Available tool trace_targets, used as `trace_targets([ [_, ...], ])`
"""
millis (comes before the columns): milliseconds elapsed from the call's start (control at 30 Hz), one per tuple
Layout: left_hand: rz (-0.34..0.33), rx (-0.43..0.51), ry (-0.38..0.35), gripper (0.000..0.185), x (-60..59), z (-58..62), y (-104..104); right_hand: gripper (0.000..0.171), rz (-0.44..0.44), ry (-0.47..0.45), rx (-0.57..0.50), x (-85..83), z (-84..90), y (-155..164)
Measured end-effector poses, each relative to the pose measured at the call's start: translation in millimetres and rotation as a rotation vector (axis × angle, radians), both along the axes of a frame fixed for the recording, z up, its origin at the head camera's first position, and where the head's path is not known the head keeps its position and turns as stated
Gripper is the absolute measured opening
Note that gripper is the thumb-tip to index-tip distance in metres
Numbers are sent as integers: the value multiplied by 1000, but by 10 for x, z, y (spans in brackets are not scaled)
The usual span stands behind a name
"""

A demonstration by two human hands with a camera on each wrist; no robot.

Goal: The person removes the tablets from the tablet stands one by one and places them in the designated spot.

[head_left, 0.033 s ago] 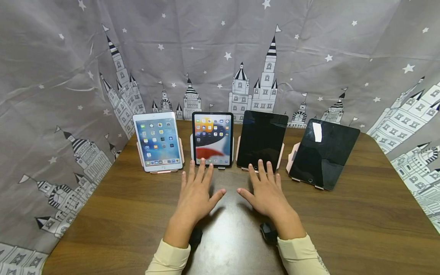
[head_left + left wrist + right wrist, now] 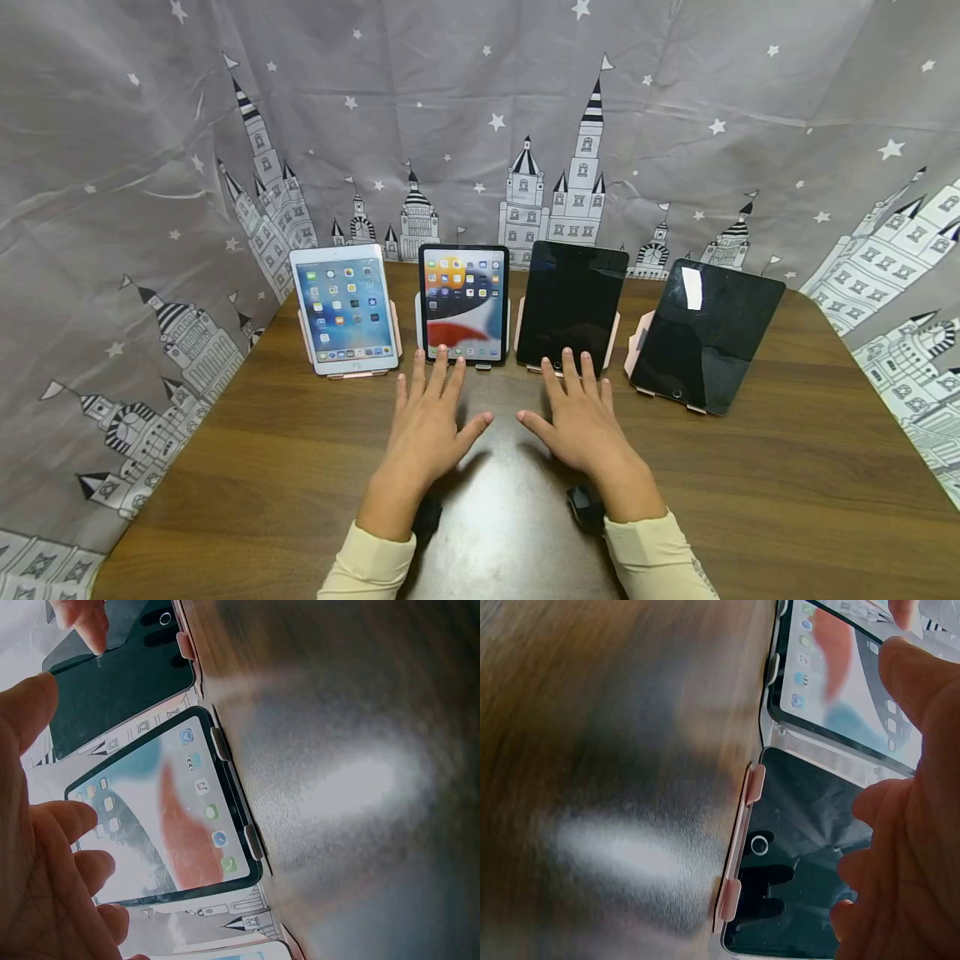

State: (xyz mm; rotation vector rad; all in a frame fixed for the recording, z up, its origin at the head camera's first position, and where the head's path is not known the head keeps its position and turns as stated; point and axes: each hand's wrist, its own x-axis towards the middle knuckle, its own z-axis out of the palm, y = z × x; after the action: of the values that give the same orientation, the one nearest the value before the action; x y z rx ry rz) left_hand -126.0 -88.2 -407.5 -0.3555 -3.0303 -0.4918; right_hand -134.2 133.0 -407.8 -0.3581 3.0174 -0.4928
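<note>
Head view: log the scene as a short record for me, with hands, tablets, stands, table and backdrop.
First tablet: far left, white frame, screen lit
Second tablet: black frame, screen lit
Third tablet: screen dark
Fourth tablet: far right, screen dark
Left hand: spread, holding nothing, in front of second tablet
Right hand: spread, holding nothing, in front of third tablet
Stands: pink, except second tablet's white one
Table: brown, wood-grained
Backdrop: grey, castles and stars

From eleven to one o'clock: one white-framed lit rectangular tablet (image 2: pixel 345 308), one black-framed lit tablet (image 2: pixel 465 296), two black dark-screened tablets (image 2: pixel 573 304) (image 2: pixel 708 333), four in all; three pink stands (image 2: pixel 397 327) (image 2: pixel 614 337) (image 2: pixel 637 343), one white stand (image 2: pixel 418 318). Two bare hands (image 2: pixel 427 423) (image 2: pixel 583 423), two cream cloth sleeves (image 2: pixel 371 562) (image 2: pixel 652 557).
</note>
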Motion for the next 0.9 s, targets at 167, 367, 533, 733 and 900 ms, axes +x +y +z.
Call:
trace_targets([
  [167, -5, -4, -1, 83, -11, -15, 17, 84, 7, 5, -9, -7, -15, -16],
  [367, -3, -8, -6, 82, -11, -15, 23, 82, -7, 9, -30, -11, -11, -17],
  [533, -4, -7, -21, 81, -7, -15, 25, 80, -7, 9, -32, -24, -25, -12],
  [733, -15, -11, -11, 79, -26, -12, 22, 82, 9, 19, -16, -57, -6, -1],
  [900, -80, -25, 30, 78, -52, 6, -8, 82, 53, 47, 17, -102, 4, 35],
])
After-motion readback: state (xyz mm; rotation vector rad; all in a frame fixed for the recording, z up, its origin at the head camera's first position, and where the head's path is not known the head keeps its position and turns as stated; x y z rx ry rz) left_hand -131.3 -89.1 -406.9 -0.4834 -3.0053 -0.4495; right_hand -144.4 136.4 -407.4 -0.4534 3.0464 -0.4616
